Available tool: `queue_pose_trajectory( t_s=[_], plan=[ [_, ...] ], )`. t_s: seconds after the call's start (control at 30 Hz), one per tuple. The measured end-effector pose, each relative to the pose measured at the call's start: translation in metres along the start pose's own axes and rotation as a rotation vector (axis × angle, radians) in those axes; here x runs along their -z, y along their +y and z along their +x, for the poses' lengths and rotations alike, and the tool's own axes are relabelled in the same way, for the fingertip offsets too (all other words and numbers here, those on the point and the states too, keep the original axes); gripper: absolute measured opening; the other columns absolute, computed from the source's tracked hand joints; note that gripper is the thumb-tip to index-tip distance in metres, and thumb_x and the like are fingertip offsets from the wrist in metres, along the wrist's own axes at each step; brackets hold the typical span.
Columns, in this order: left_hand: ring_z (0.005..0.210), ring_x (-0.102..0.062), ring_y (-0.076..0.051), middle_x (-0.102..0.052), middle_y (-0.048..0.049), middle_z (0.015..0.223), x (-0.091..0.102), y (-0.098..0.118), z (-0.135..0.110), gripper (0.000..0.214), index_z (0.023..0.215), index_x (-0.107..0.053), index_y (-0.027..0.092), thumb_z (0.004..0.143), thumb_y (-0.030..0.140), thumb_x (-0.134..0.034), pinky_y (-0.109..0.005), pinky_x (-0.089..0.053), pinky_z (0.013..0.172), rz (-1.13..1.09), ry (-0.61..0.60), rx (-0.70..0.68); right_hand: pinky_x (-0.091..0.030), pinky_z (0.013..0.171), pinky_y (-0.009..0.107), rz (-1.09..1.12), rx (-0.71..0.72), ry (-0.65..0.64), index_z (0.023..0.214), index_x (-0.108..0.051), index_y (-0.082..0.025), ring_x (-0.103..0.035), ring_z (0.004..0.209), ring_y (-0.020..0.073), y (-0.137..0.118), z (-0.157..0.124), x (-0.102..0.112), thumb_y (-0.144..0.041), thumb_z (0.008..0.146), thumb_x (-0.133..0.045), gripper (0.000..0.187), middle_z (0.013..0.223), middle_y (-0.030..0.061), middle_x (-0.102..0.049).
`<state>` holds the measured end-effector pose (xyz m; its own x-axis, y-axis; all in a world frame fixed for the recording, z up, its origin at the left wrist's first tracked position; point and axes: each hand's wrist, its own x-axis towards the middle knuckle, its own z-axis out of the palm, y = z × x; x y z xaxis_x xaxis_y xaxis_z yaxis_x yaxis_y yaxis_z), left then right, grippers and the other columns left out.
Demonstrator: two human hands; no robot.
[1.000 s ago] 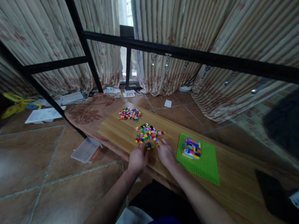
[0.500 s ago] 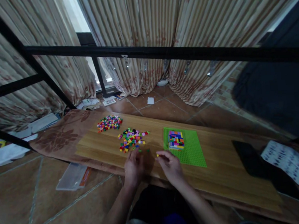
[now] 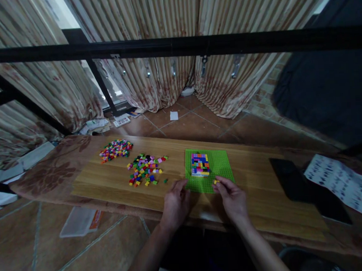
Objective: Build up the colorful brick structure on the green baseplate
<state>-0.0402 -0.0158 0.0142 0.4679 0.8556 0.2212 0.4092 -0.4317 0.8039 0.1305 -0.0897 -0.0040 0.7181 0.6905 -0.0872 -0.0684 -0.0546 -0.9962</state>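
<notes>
Striped curtains (image 3: pixel 143 15), black rail (image 3: pixel 163 47), white paper (image 3: pixel 174 115) on tiled floor (image 3: pixel 84 258)

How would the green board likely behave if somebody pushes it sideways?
The green board lies flat and looks thin, so it would probably slide rather than tip. The brick block on it would likely travel along. The smooth-looking wooden tabletop may offer little grip.

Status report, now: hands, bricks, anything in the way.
Right hand: pinching yellow piece at green baseplate. Left hand: near baseplate's near-left corner, no piece visible. Brick stack: on baseplate, beyond both hands. Loose bricks: left of baseplate, not between hands and stack.
</notes>
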Motion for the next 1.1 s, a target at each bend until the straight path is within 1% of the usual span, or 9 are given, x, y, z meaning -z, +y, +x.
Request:
queue_pose_trajectory(
  t_s=[0.13,0.27,0.4,0.5,0.6,0.7,0.8,0.97,1.1],
  plan=[
    [0.088,-0.065,-0.015,-0.066,-0.0060,0.100,-0.006,0.000,0.003,0.031,0.111,-0.059,0.018,0.083,0.008,-0.054,-0.027,-0.055,0.078,0.015,0.004,-0.014,-0.056,0.075,0.039,-0.063,0.083,-0.018,0.100,-0.067,-0.018,-0.069,0.081,0.0212,0.006,0.008,0.004,-0.047,0.079,-0.065,0.036,0.095,0.0083,-0.072],
    [0.092,-0.064,-0.017,-0.065,-0.0070,0.102,-0.010,0.002,0.009,0.029,0.111,-0.059,0.018,0.084,0.010,-0.053,-0.029,-0.055,0.079,0.067,0.006,-0.048,-0.054,0.078,0.038,-0.184,0.150,-0.046,0.098,-0.068,-0.020,-0.068,0.083,0.0205,0.006,0.015,0.004,-0.044,0.083,-0.061,0.029,0.093,0.0068,-0.071],
    [0.096,-0.063,-0.017,-0.065,-0.0072,0.104,-0.009,0.005,0.014,0.028,0.112,-0.058,0.018,0.085,0.011,-0.052,-0.030,-0.055,0.082,0.085,0.003,-0.072,-0.051,0.078,0.034,-0.273,0.276,-0.033,0.093,-0.069,-0.021,-0.065,0.084,0.0191,0.001,0.013,0.000,-0.038,0.085,-0.060,0.021,0.090,0.0047,-0.070],
    [0.095,-0.063,-0.017,-0.066,-0.0076,0.104,-0.007,0.004,0.017,0.028,0.112,-0.058,0.017,0.086,0.011,-0.052,-0.031,-0.054,0.084,0.098,0.012,-0.048,-0.050,0.077,0.032,-0.310,0.387,-0.047,0.089,-0.070,-0.022,-0.062,0.086,0.0180,-0.005,0.011,-0.007,-0.033,0.087,-0.058,0.017,0.089,0.0040,-0.066],
    [0.096,-0.063,-0.018,-0.066,-0.0076,0.105,-0.006,0.003,0.021,0.027,0.111,-0.060,0.018,0.086,0.011,-0.052,-0.032,-0.053,0.087,0.104,0.016,-0.026,-0.049,0.078,0.032,-0.381,0.492,-0.091,0.090,-0.069,-0.023,-0.061,0.088,0.0176,-0.014,0.011,-0.016,-0.029,0.089,-0.056,0.015,0.091,0.0036,-0.064],
    [0.099,-0.062,-0.019,-0.066,-0.0076,0.106,-0.006,0.003,0.025,0.027,0.111,-0.059,0.018,0.086,0.012,-0.052,-0.034,-0.052,0.090,0.111,0.016,-0.031,-0.050,0.078,0.031,-0.443,0.567,-0.135,0.093,-0.068,-0.023,-0.061,0.088,0.0170,-0.019,0.014,-0.026,-0.025,0.091,-0.053,0.015,0.092,0.0037,-0.064],
    [0.100,-0.062,-0.019,-0.066,-0.0074,0.108,-0.006,0.004,0.029,0.028,0.112,-0.059,0.018,0.086,0.013,-0.052,-0.034,-0.052,0.092,0.113,0.012,-0.042,-0.050,0.080,0.032,-0.497,0.623,-0.155,0.096,-0.068,-0.022,-0.062,0.088,0.0169,-0.019,0.018,-0.035,-0.024,0.093,-0.049,0.019,0.093,0.0048,-0.065],
    [0.103,-0.061,-0.018,-0.064,-0.0063,0.111,-0.009,0.005,0.032,0.030,0.115,-0.058,0.020,0.087,0.013,-0.051,-0.033,-0.050,0.095,0.119,0.001,-0.066,-0.049,0.083,0.034,-0.642,0.705,-0.121,0.097,-0.070,-0.022,-0.060,0.092,0.0192,-0.010,0.021,-0.038,-0.026,0.094,-0.050,0.021,0.095,0.0052,-0.067],
    [0.104,-0.060,-0.017,-0.063,-0.0058,0.112,-0.012,0.004,0.033,0.032,0.118,-0.056,0.021,0.087,0.013,-0.049,-0.034,-0.050,0.096,0.128,-0.023,-0.102,-0.048,0.080,0.033,-0.673,0.721,-0.073,0.096,-0.073,-0.023,-0.058,0.090,0.0189,-0.005,0.022,-0.036,-0.027,0.092,-0.052,0.021,0.093,0.0050,-0.065]
  ],
)
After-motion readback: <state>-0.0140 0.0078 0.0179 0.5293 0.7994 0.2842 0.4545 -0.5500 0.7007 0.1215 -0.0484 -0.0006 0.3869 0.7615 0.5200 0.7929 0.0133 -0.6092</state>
